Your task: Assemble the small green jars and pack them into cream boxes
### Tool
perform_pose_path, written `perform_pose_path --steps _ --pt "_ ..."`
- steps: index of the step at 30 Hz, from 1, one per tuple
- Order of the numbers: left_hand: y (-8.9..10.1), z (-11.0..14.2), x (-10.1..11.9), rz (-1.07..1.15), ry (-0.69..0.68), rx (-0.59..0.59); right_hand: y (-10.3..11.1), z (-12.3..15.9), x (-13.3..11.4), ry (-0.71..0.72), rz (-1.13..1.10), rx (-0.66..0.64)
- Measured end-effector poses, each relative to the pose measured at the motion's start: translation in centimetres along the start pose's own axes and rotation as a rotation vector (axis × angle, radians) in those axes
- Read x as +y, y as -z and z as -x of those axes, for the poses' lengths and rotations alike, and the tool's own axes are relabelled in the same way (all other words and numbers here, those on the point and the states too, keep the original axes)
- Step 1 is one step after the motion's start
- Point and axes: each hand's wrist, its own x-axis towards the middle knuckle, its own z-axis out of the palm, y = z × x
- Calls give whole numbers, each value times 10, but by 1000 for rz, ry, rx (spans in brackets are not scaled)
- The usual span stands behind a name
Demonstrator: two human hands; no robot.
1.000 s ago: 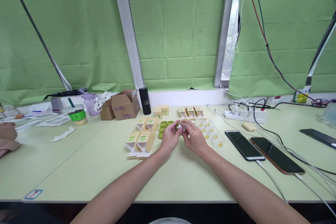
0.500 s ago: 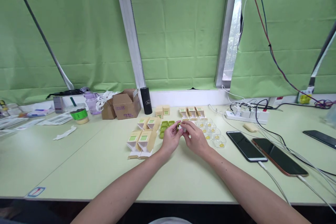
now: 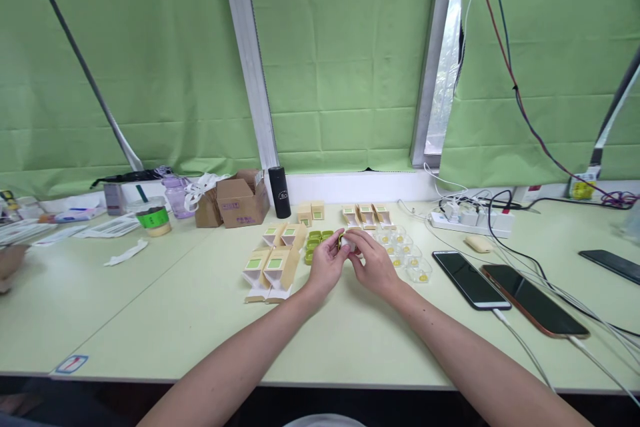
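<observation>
Above the table's middle, my left hand and my right hand meet, fingers closed around a small green-and-white container. Its green side faces left and its white side right; the fingers cover most of it. Several small green square cups stand just left of my left hand. Beside my right hand sit several clear plastic cups with yellow bits inside. Further left lie open cream cartons with green labels. More open cartons are behind my hands, near two closed small boxes.
A black bottle and a brown cardboard box stand at the back. On the right are two phones on charging cables and a white power strip. A drink cup stands left. A blurred brownish shape is at the left edge.
A blurred brownish shape has come in at the left edge. My hands keep nearly the same place and hold, with slight finger movement. The whole view has shifted a little.
</observation>
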Motion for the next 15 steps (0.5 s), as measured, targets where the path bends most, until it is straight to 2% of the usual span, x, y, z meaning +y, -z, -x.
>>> perform_pose_path --steps 9,15 --pt "7 -1 -2 98 113 -44 -1 1 4 -193 -116 19" --pt "14 -2 6 30 94 -98 3 -3 4 -261 -232 54"
